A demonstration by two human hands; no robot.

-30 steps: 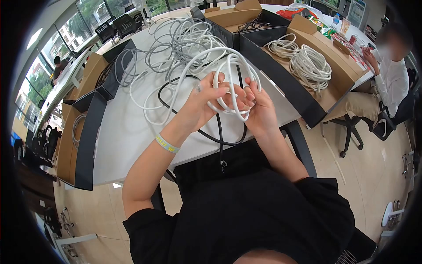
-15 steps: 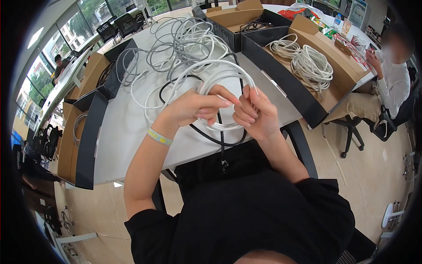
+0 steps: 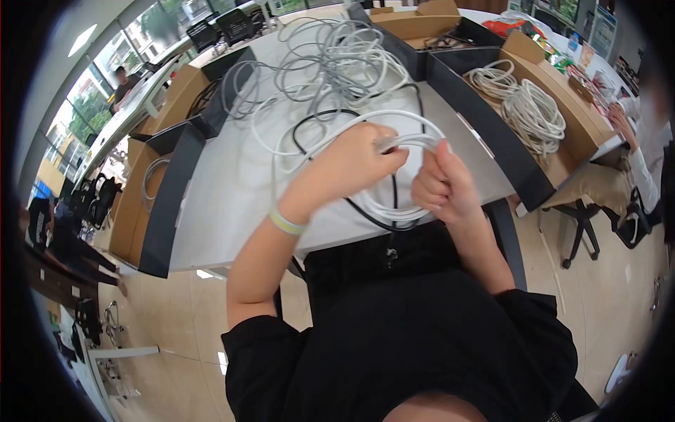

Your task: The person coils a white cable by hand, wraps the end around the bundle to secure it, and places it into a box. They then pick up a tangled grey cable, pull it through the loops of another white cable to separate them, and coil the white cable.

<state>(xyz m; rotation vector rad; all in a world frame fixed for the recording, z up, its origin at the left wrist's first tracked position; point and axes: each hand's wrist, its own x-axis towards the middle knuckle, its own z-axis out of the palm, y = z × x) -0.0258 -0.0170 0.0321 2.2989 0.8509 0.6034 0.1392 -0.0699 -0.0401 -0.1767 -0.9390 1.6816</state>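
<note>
Over the near part of the white table [image 3: 218, 211], a looped white cable [image 3: 416, 139] hangs between my hands in a loose coil. My right hand [image 3: 447, 184] is closed round the coil's right side, thumb pointing up. Just left of it, my left hand [image 3: 355, 158], with a pale band on the wrist, is closed on the upper strands. A greyish piece shows at its fingertips, too blurred to name. Below and behind the coil, a black cable [image 3: 423, 112] lies curved on the table. Farther back spreads a tangle of grey and white cables [image 3: 330, 67].
On the right, an open box [image 3: 485, 137] holds coiled white cables [image 3: 532, 116]. Another box [image 3: 415, 32] with dark cables stands behind it. Along the left edge sit two boxes, one with a grey cable [image 3: 149, 183]. A seated person [image 3: 636, 133] is at far right.
My left hand has drawn back from my right fingers and folded over the upper strands. My right hand still grips the coil. The whole view has shifted, moving the scene rightward.
</note>
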